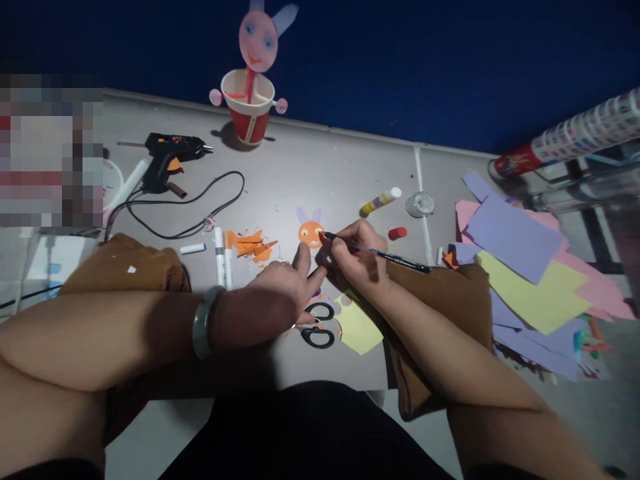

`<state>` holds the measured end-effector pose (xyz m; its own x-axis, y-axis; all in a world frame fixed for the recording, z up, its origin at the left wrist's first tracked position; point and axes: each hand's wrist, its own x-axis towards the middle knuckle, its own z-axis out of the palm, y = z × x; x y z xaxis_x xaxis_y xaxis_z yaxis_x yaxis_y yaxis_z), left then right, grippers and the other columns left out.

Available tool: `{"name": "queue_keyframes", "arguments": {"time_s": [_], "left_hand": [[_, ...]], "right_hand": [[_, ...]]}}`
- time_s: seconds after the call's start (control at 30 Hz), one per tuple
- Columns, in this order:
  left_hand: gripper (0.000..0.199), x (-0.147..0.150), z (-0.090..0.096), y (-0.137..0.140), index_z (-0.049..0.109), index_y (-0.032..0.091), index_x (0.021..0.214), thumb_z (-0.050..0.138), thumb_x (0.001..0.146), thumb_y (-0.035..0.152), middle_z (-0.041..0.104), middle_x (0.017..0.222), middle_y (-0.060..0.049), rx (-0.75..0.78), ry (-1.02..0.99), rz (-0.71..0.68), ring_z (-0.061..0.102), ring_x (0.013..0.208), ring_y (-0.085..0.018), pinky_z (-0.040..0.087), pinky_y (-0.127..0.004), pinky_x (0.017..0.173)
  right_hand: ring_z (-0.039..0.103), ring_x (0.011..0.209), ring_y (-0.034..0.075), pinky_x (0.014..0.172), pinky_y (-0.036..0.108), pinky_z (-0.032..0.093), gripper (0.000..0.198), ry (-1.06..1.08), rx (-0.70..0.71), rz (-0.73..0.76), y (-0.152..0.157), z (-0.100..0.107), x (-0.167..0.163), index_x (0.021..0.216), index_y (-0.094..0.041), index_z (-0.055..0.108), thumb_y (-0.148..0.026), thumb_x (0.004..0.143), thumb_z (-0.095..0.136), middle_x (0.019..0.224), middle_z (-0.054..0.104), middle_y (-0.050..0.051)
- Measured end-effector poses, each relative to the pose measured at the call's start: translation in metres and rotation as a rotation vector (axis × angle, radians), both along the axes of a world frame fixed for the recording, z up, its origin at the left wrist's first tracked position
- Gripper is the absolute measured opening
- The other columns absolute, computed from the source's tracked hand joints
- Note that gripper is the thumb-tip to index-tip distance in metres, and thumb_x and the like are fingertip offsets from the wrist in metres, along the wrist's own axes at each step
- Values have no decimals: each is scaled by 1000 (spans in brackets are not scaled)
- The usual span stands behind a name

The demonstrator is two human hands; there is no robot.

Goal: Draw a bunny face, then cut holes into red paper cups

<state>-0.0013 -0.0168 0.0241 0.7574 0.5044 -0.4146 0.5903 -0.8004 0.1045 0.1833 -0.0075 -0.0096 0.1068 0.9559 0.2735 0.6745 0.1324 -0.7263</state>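
An orange paper bunny face [311, 234] with purple ears and pale yellow eyes lies flat on the table. My right hand [361, 259] grips a black pen [400, 260], its tip at the face's right eye. With the thumb at the lower edge of the face, my left hand [285, 287] rests on the table, fingers apart. Below it are the black handles of scissors [320, 325], the blades hidden under the hand. A cut yellow paper sheet [357, 323] lies beside the scissors.
A red paper cup [249, 120] with a pink bunny figure stands at the back. To the left are a black glue gun [173, 157], markers [223, 257] and orange scraps [253, 245]. A glue stick [381, 201], red cap [397, 233] and coloured paper [515, 237] lie to the right.
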Motion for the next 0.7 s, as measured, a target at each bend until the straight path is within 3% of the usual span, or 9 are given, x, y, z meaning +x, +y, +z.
{"name": "queue_keyframes", "arguments": {"time_s": [0.7], "left_hand": [[95,-1,0,-1,26,20,158,56,83,71,17,161,-34,4,1,-13,68,70,-24,45,-33,58]], "right_hand": [[48,50,11,51,27,39,11,6,-12,8,0,3,-1,70,-24,49,-20,75,57,56,53,-5]]}}
